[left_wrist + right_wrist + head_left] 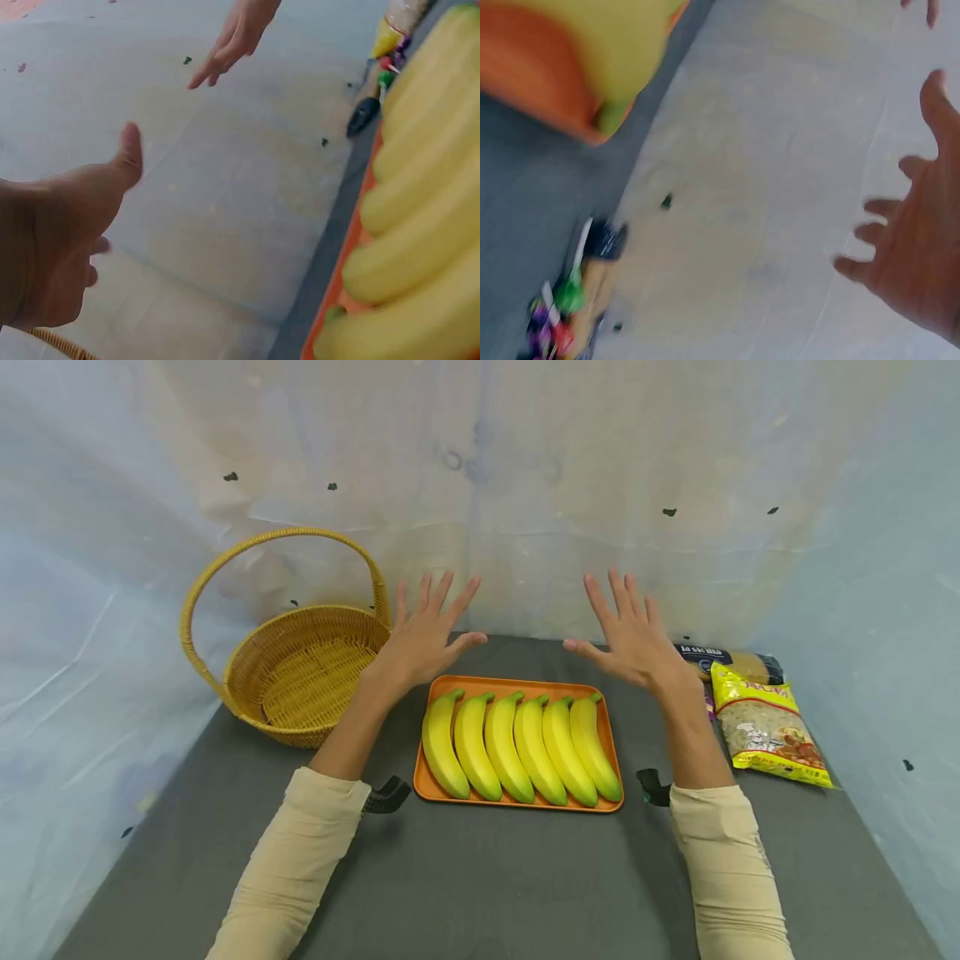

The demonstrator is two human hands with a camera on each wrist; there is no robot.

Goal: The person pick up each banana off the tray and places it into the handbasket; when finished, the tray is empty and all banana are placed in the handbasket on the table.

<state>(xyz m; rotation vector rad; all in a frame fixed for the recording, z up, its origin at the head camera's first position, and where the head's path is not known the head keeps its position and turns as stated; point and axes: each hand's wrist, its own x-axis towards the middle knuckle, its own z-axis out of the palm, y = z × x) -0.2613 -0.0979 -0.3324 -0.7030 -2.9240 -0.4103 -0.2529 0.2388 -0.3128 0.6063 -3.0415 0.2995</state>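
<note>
Several yellow bananas (501,747) with green ends lie side by side on an orange tray (517,806) in the middle of the table. My left hand (423,643) is raised beyond the tray's far left corner, fingers spread and nothing in it. My right hand (633,639) hovers likewise past the far right corner, its fingers spread. Left of my left hand stands a woven basket (300,681) with a tall arched handle and a bare inside. In the left wrist view the bananas (420,247) fill the right side, apart from the left hand (67,232).
Right of my right forearm lie a yellow-edged food bag (772,727) and a pasta package (738,664). Lollipops, one green (570,294) and one red, show beside them in the right wrist view. Whitish sheeting (525,527) encloses the grey table (510,885) at the back and sides.
</note>
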